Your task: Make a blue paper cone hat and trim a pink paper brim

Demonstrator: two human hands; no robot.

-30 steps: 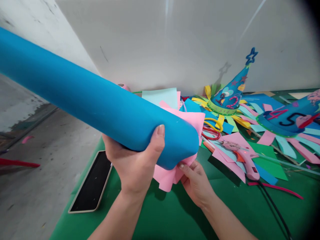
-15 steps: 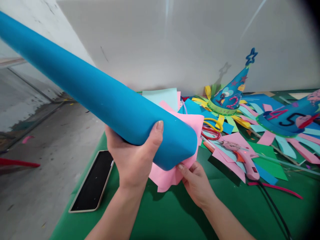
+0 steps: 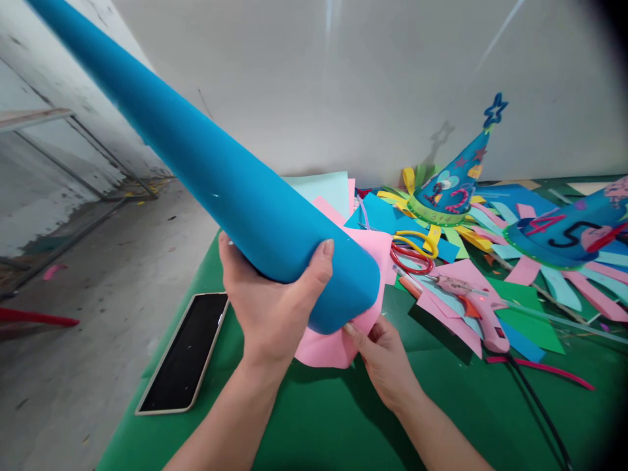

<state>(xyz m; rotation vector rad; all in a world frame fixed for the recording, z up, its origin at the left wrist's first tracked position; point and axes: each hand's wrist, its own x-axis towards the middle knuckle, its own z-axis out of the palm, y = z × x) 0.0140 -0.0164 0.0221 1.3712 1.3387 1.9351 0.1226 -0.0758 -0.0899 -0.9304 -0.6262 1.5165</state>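
Note:
A long blue paper cone (image 3: 230,176) slants across the view, its tip at the upper left and its wide end over the table. My left hand (image 3: 275,301) is wrapped round the cone near that wide end, thumb on top. Pink paper (image 3: 328,350) sticks out around the cone's wide end. Between thumb and fingers, my right hand (image 3: 380,353) pinches the edge of this pink paper, right by the cone's rim. The inside of the cone faces away and is hidden.
A phone (image 3: 186,353) lies at the green table's (image 3: 314,418) left edge. To the right are a pink glue gun (image 3: 475,304) with a black cord, scissors (image 3: 415,255), paper sheets and two decorated blue party hats (image 3: 451,183), (image 3: 564,229). A wall stands behind.
The cone has tilted more steeply, its tip swinging up and to the right. My left hand has shifted slightly right with it. My right hand still pinches the pink paper.

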